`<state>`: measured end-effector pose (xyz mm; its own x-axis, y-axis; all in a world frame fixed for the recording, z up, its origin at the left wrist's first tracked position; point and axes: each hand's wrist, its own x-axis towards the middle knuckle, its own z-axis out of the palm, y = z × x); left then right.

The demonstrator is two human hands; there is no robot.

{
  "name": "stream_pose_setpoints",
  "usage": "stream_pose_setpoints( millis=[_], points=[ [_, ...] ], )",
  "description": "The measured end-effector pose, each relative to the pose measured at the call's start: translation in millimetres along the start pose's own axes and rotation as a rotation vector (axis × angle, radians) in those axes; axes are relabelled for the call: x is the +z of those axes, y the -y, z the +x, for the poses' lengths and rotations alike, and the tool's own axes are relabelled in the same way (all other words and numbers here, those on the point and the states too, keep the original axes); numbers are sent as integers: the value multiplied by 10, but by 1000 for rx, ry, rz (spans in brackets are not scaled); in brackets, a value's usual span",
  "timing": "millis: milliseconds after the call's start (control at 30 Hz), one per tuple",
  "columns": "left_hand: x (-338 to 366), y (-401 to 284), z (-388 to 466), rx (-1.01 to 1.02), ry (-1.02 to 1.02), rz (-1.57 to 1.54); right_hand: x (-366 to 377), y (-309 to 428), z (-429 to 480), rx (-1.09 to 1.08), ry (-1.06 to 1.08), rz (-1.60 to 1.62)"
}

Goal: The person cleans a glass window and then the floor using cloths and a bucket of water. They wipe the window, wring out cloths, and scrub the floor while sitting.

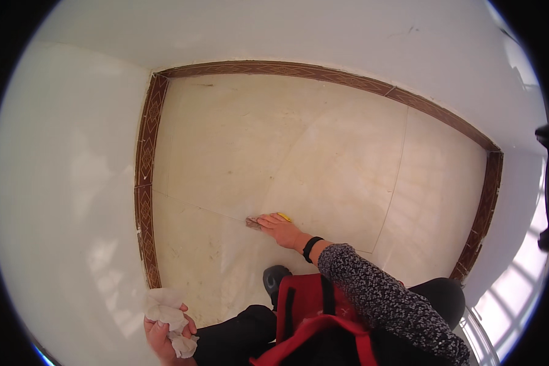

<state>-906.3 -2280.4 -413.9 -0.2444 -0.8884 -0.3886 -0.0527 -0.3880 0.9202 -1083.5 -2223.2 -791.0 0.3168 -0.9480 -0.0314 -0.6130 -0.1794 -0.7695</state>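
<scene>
My right hand [280, 229] is pressed flat on the cream tiled floor [238, 132], with a soiled, crumpled brownish wipe [252, 223] under its fingertips. A small yellow piece [284, 217] shows at the hand's far edge; most of it is hidden, so I cannot tell what it is. At the lower left, my left hand [161, 336] grips a bunch of crumpled white wipes [167, 315], held up near the wall. A dark band circles my right wrist.
Brown patterned skirting [274, 68] runs along the white walls [73, 137] on the far, left and right sides. My dark shoe [274, 280] stands just nearer than my right hand. A red apron or bag [302, 297] hangs at my front. Sunlight falls through bars at right.
</scene>
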Motion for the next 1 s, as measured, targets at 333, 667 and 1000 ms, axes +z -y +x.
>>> stream_pose_setpoints(
  millis=[333, 667, 1000],
  points=[
    [-45, -42, 9, 19, 78, -34, -1503, -1543, -631, 538, -1125, -23],
    [-36, -54, 24, 24, 41, -103, -356, -578, -206, 135, -438, 301],
    [-266, 48, -128, -11, -171, 24, -2356, -2607, -467, 925, -847, -325]
  ],
)
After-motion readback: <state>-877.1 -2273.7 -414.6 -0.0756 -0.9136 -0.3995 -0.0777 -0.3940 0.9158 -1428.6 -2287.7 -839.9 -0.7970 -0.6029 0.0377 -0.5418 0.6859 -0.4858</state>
